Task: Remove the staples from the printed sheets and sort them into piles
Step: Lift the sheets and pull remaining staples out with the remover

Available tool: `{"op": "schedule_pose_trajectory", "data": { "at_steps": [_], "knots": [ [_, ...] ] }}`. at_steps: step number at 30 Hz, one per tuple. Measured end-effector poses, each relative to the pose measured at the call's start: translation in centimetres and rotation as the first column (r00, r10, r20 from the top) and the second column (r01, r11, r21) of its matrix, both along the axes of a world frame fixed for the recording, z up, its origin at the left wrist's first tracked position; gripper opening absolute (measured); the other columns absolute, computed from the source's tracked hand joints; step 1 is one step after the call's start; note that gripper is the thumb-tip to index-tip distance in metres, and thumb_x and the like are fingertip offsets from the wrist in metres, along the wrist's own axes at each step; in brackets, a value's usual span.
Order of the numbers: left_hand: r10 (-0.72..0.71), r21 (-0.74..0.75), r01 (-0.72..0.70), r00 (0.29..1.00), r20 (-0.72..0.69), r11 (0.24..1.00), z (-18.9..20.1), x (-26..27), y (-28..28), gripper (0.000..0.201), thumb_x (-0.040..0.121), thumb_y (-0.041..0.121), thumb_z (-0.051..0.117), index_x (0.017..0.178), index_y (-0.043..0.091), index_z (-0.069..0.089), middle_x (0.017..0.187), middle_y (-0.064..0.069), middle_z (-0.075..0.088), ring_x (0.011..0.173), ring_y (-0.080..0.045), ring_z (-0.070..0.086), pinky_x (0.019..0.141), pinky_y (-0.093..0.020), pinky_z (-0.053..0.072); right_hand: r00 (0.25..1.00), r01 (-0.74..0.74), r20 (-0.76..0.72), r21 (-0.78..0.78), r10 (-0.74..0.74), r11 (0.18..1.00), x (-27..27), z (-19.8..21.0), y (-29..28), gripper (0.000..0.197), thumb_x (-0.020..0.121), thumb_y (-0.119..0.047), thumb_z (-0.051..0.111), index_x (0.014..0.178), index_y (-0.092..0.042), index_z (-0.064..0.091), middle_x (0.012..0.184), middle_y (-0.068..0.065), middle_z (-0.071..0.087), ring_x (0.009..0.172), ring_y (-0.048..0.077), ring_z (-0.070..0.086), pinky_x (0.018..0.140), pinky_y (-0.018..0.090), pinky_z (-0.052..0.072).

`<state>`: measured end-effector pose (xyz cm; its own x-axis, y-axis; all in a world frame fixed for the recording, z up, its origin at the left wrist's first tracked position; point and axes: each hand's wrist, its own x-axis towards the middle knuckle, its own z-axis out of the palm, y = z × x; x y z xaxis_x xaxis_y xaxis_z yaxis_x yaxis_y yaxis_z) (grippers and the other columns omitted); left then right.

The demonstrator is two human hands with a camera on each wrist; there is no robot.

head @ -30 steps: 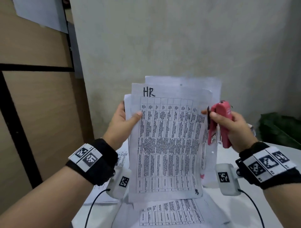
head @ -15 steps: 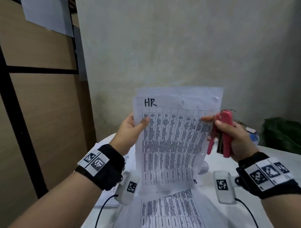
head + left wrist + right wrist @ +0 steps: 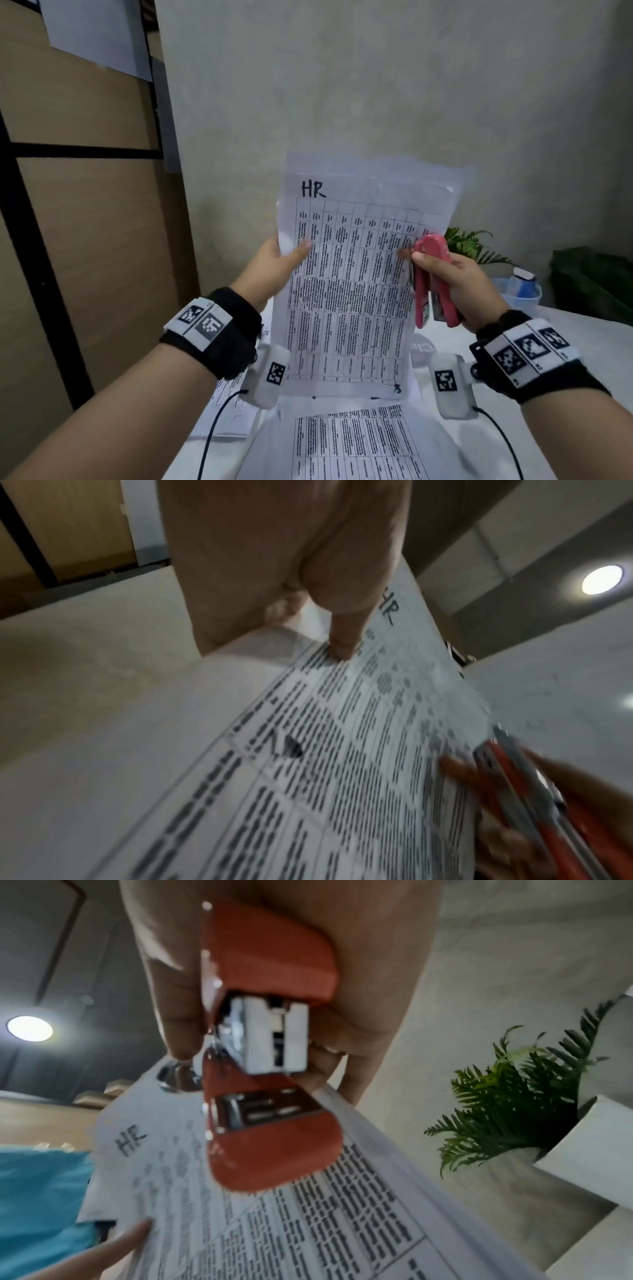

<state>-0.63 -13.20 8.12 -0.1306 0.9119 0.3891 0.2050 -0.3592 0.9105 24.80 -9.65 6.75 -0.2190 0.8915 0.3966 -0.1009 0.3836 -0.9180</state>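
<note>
Sheets (image 3: 356,284) marked "HR" are sitting lower and more squared up than a second ago, when the back pages were fanning out behind the front one; both hands have dropped with them. Left hand (image 3: 274,263) is pinching the left edge, thumb flat on the printed table and fingers behind, so the stack is hanging upright at reading height, probably for checking the label before choosing a pile. Right hand (image 3: 459,277) is curling around a red stapler (image 3: 432,279), thumb on its side, while a fingertip is steadying the right edge of the paper; the tool is being kept in the palm rather than set down, likely for the next staple. Paper is thin, floppy and slightly translucent, with the lower part bowing. Stapler is smooth moulded plastic with rounded ends, a bright metal magazine and anvil plate showing in the right wrist view, mouth a little apart. Can't tell whether any staple is left in this set. More printed sheets (image 3: 356,442) are lying flat on the white surface (image 3: 582,342) below, one to the left.
</note>
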Motion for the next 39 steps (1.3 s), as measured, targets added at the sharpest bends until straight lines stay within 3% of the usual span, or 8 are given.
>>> {"op": "schedule_pose_trajectory", "data": {
  "at_steps": [4, 9, 16, 25, 28, 31, 34, 39],
  "knots": [
    [0.148, 0.118, -0.154, 0.987, 0.063, 0.981, -1.2, 1.3, -0.4, 0.020, 0.096, 0.021, 0.053, 0.116, 0.017, 0.052, 0.099, 0.014, 0.065, 0.093, -0.001, 0.063, 0.072, -0.014, 0.053, 0.995, 0.085, 0.053, 0.081, -0.090, 0.993, -0.8, 0.0, -1.1, 0.022, 0.073, -0.040, 0.072, 0.084, -0.021, 0.072, 0.076, 0.012, 0.066, 0.070, 0.026, 0.065, 0.065, 0.036, 0.055],
    [0.247, 0.293, -0.266, 0.964, 0.103, 0.918, -0.3, 2.5, -1.3, 0.025, 0.093, 0.020, 0.058, 0.115, 0.022, 0.045, 0.100, 0.015, 0.063, 0.091, 0.000, 0.062, 0.074, -0.017, 0.051, 0.991, 0.132, 0.011, 0.180, -0.137, 0.975, -1.9, 1.3, -2.9, 0.019, 0.078, -0.037, 0.071, 0.085, -0.020, 0.070, 0.077, 0.007, 0.066, 0.068, 0.021, 0.067, 0.069, 0.039, 0.056],
    [0.244, 0.145, -0.252, 0.967, 0.075, 0.957, -2.3, 2.4, -0.7, 0.035, 0.096, 0.025, 0.052, 0.123, 0.017, 0.032, 0.099, 0.018, 0.055, 0.082, 0.006, 0.055, 0.051, -0.001, 0.043, 0.999, 0.028, 0.029, 0.010, -0.028, 1.000, -2.2, 0.5, -3.4, 0.014, 0.084, -0.026, 0.065, 0.087, -0.012, 0.066, 0.071, 0.005, 0.063, 0.056, 0.013, 0.064, 0.054, 0.027, 0.051],
    [0.194, 0.087, -0.207, 0.972, 0.133, 0.975, -2.6, 1.8, 1.1, 0.013, 0.101, 0.025, 0.040, 0.110, 0.016, 0.040, 0.107, -0.007, 0.058, 0.094, -0.022, 0.058, 0.088, -0.045, 0.050, 0.997, -0.016, -0.078, -0.040, 0.013, 0.999, -1.6, 0.9, -2.7, 0.008, 0.088, -0.020, 0.058, 0.089, -0.015, 0.064, 0.070, 0.001, 0.062, 0.050, 0.009, 0.061, 0.047, 0.022, 0.050],
    [0.222, 0.080, -0.227, 0.973, 0.066, 0.971, -2.9, 1.7, 1.4, 0.026, 0.101, 0.029, 0.038, 0.106, 0.004, 0.041, 0.098, -0.006, 0.049, 0.088, -0.015, 0.047, 0.081, -0.038, 0.045, 0.998, 0.037, -0.041, -0.044, -0.039, 0.998, -1.9, 0.9, -2.1, 0.015, 0.089, -0.029, 0.057, 0.095, -0.017, 0.063, 0.077, 0.001, 0.066, 0.061, 0.014, 0.064, 0.057, 0.029, 0.054],
    [0.214, 0.117, -0.223, 0.974, 0.080, 0.968, -2.8, 1.6, 1.6, 0.022, 0.102, 0.025, 0.038, 0.108, 0.004, 0.040, 0.093, -0.004, 0.053, 0.086, -0.015, 0.049, 0.075, -0.034, 0.046, 0.959, 0.277, 0.054, 0.059, -0.280, 0.959, -1.9, 1.6, -1.5, 0.059, 0.073, -0.067, 0.056, 0.106, -0.018, 0.057, 0.099, 0.007, 0.064, 0.081, 0.021, 0.066, 0.078, 0.043, 0.055],
    [0.209, 0.159, -0.221, 0.974, 0.087, 0.962, -2.7, 1.7, 1.5, 0.011, 0.102, 0.020, 0.039, 0.108, 0.012, 0.043, 0.095, 0.004, 0.062, 0.088, -0.017, 0.059, 0.080, -0.036, 0.052, 0.898, 0.441, -0.104, 0.211, -0.429, 0.872, -2.1, 4.1, -2.1, 0.065, 0.070, -0.076, 0.052, 0.101, -0.019, 0.054, 0.100, 0.010, 0.062, 0.078, 0.023, 0.067, 0.065, 0.046, 0.059],
    [0.157, 0.232, -0.173, 0.984, 0.086, 0.957, -3.1, 2.3, 1.1, 0.016, 0.102, 0.018, 0.038, 0.106, 0.030, 0.048, 0.101, 0.011, 0.065, 0.090, -0.012, 0.063, 0.084, -0.033, 0.051, 0.881, 0.454, -0.361, 0.461, -0.306, 0.762, -4.8, 9.8, -4.1, 0.044, 0.077, -0.057, 0.047, 0.104, -0.023, 0.042, 0.075, -0.009, 0.056, 0.049, -0.001, 0.056, 0.045, 0.023, 0.052]
  ]
}}
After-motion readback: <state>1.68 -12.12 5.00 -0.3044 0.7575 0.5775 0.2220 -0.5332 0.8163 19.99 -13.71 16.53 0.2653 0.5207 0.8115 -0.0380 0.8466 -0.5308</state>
